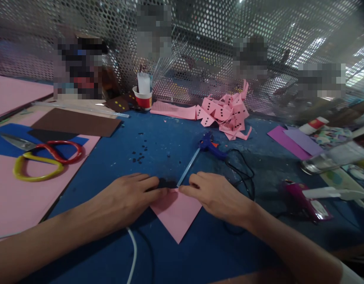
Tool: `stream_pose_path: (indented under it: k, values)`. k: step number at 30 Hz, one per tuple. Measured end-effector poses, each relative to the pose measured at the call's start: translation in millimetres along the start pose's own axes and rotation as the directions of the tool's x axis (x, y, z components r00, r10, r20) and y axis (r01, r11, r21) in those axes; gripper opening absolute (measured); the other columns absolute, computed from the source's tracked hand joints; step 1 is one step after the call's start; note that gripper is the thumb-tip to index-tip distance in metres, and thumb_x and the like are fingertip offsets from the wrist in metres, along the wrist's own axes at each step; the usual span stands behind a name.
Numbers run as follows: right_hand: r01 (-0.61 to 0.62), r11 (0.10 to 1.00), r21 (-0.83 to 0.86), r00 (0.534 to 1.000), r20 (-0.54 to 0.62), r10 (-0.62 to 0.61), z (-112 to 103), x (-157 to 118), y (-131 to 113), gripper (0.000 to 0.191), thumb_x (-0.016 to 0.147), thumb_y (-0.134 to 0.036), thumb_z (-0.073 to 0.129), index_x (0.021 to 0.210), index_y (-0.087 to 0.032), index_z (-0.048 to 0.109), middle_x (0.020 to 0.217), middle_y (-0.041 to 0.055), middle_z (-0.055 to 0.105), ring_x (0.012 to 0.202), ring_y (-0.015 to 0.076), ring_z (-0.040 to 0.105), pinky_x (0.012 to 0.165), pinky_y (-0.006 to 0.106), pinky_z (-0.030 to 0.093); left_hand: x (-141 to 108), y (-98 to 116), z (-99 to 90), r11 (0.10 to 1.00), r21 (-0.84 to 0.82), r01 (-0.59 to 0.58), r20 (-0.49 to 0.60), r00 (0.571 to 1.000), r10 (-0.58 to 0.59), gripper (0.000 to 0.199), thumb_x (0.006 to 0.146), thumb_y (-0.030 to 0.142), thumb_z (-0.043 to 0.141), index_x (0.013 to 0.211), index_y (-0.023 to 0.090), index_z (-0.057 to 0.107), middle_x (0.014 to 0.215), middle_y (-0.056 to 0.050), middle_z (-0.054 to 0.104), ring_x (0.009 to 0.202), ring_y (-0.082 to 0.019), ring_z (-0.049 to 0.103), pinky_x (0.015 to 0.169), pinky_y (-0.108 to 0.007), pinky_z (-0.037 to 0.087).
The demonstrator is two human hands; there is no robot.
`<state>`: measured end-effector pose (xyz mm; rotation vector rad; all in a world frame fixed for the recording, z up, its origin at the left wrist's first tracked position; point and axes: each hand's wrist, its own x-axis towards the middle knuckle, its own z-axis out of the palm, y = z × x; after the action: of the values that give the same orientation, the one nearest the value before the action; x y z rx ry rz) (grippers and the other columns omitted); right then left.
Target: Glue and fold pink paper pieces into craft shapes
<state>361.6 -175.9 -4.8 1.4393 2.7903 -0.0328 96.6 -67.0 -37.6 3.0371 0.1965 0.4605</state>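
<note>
A pink paper lies on the blue table, one pointed corner towards me and its far edge under my fingers. My left hand presses that far edge on the left, fingers curled together on it. On the right side of the same edge, my right hand pinches the paper with thumb and forefinger. Just beyond the hands is a blue glue gun, its pale glue stick reaching back almost to the paper.
Scissors with red and yellow handles rest on coloured sheets at left. Cut pink pieces and a paper cup stand along the mesh. A magenta phone-like object and clear bottle lie at right.
</note>
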Motion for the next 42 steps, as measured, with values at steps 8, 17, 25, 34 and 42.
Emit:
stream_pose_path:
  k: [8, 17, 25, 34, 42]
  values:
    - [0.019, 1.000, -0.021, 1.000, -0.007, -0.019, 1.4, 1.0, 0.1, 0.038, 0.103, -0.007, 0.042, 0.134, -0.025, 0.055, 0.100, 0.0040, 0.059, 0.084, 0.0208, 0.048, 0.068, 0.034, 0.036, 1.2, -1.4, 0.7, 1.000, -0.019, -0.020, 0.036, 0.999, 0.020, 0.043, 0.092, 0.001, 0.043, 0.124, 0.022, 0.062, 0.088, -0.003, 0.063, 0.072, -0.019, 0.058, 0.069, -0.033, 0.046]
    - [0.012, 0.998, -0.062, 1.000, -0.014, -0.013, 1.2, 1.8, -2.9, 0.030, 0.105, -0.011, 0.042, 0.127, -0.025, 0.057, 0.095, 0.0032, 0.057, 0.081, 0.0203, 0.046, 0.067, 0.036, 0.032, 6.9, 0.6, -4.3, 0.997, 0.060, -0.046, 0.106, 0.994, 0.040, 0.041, 0.090, 0.002, 0.048, 0.122, 0.022, 0.063, 0.089, -0.003, 0.066, 0.073, -0.020, 0.059, 0.070, -0.034, 0.047]
    - [0.025, 0.997, -0.071, 0.999, -0.025, -0.027, 0.7, 3.6, -2.4, 0.026, 0.104, -0.009, 0.043, 0.118, -0.023, 0.060, 0.093, 0.0031, 0.057, 0.079, 0.0198, 0.045, 0.065, 0.035, 0.031, 8.2, 1.3, -4.5, 0.996, 0.072, -0.062, 0.095, 0.994, 0.055, 0.044, 0.087, 0.001, 0.052, 0.125, 0.021, 0.063, 0.089, -0.004, 0.065, 0.073, -0.021, 0.059, 0.069, -0.036, 0.048]
    - [0.031, 0.998, -0.048, 0.999, -0.027, -0.032, 0.5, 0.6, -0.2, 0.038, 0.102, -0.008, 0.043, 0.133, -0.024, 0.056, 0.097, 0.0043, 0.059, 0.082, 0.0198, 0.048, 0.066, 0.034, 0.036, 3.4, 0.8, -3.8, 0.998, 0.037, -0.044, 0.100, 0.994, 0.040, 0.041, 0.092, 0.001, 0.045, 0.124, 0.021, 0.062, 0.090, -0.003, 0.064, 0.074, -0.021, 0.058, 0.071, -0.036, 0.047]
    - [0.030, 0.999, -0.044, 1.000, -0.007, -0.030, -0.3, 1.9, -0.3, 0.030, 0.105, -0.011, 0.041, 0.125, -0.023, 0.060, 0.097, 0.0046, 0.059, 0.082, 0.0198, 0.048, 0.068, 0.034, 0.036, 6.5, 0.6, -2.7, 0.998, 0.041, -0.052, 0.085, 0.995, 0.049, 0.047, 0.088, 0.000, 0.047, 0.128, 0.021, 0.060, 0.090, -0.003, 0.065, 0.073, -0.021, 0.056, 0.069, -0.036, 0.044]
